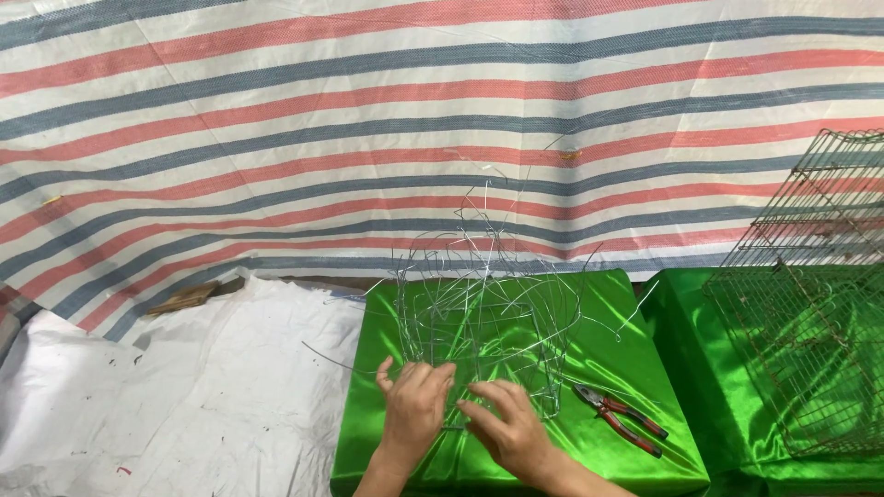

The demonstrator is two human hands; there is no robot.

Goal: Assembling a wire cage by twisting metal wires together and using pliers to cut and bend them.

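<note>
Wire frame (483, 313), thin, silvery, half-woven, loose ends up; left hand (414, 405) and right hand (506, 425) pinch its base

From my screen, both forearms were cut off by the bottom edge. The left hand (413, 408) and the right hand (509, 426) covered the lower front of the wire frame (479, 313), so I could not tell if the fingers pinched a wire or only rested on it. The thin wires were too fine to follow where they crossed. The rusty cage (810, 304) was cut by the right edge. The jaws of the pliers (619, 419) were too small to judge.
</note>
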